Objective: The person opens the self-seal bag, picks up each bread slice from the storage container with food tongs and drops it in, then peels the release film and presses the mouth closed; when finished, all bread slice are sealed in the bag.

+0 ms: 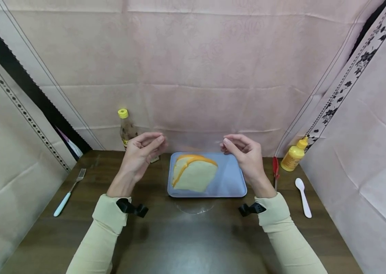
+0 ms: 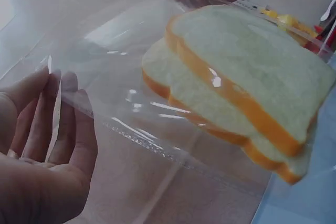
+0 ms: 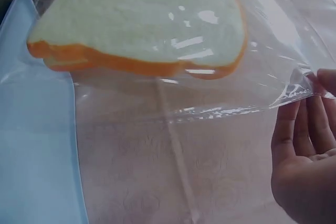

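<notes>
Two bread slices (image 1: 196, 175), pale with orange crusts, overlap inside a clear plastic bag (image 2: 118, 72). My left hand (image 1: 141, 154) pinches one top corner of the bag between thumb and fingers. At the opposite corner my right hand (image 1: 245, 156) pinches the film the same way. In both wrist views the bag is spread between the hands, with the slices towards its lower end. Behind the bag in the head view lies a light blue tray (image 1: 235, 179), whose edge also shows beside the slices in the right wrist view.
On the left lies a fork (image 1: 69, 194) with a light handle. A yellow-capped bottle (image 1: 126, 131) stands behind my left hand. To the right are a yellow squeeze bottle (image 1: 293, 155), something red (image 1: 275, 167) partly behind my wrist, and a white spoon (image 1: 303, 198). Cloth walls enclose the table.
</notes>
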`<state>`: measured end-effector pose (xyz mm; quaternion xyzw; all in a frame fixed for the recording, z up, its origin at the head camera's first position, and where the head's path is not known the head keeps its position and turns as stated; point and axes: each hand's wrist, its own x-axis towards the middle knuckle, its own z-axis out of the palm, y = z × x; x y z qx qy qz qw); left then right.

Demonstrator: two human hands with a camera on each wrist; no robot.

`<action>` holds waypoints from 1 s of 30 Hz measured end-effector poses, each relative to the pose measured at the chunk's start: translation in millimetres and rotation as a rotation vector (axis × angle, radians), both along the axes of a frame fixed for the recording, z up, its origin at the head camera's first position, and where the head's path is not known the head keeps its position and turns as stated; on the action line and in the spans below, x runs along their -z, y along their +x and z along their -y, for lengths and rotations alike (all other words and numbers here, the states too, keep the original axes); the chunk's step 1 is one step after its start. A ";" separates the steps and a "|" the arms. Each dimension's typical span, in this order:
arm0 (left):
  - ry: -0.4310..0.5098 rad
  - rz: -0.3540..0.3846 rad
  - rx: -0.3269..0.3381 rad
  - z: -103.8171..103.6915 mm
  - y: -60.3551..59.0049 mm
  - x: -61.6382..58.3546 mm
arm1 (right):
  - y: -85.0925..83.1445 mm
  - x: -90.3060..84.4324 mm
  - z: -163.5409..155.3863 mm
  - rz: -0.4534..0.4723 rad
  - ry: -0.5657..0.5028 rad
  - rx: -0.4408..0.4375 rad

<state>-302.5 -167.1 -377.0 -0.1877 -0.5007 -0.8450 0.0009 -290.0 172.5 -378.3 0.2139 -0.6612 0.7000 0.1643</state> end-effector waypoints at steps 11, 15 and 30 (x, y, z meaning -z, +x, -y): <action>-0.240 -0.178 -0.134 -16.7 2.3 5.9 | 3.6 2.1 -18.6 -0.047 -0.030 0.014; -0.229 -0.224 -0.088 -18.6 1.5 7.4 | 4.4 4.2 -27.6 -0.060 -0.080 -0.045; -0.201 -0.348 0.063 -18.9 3.5 1.2 | 9.3 -2.6 -58.0 -0.108 -0.052 -0.312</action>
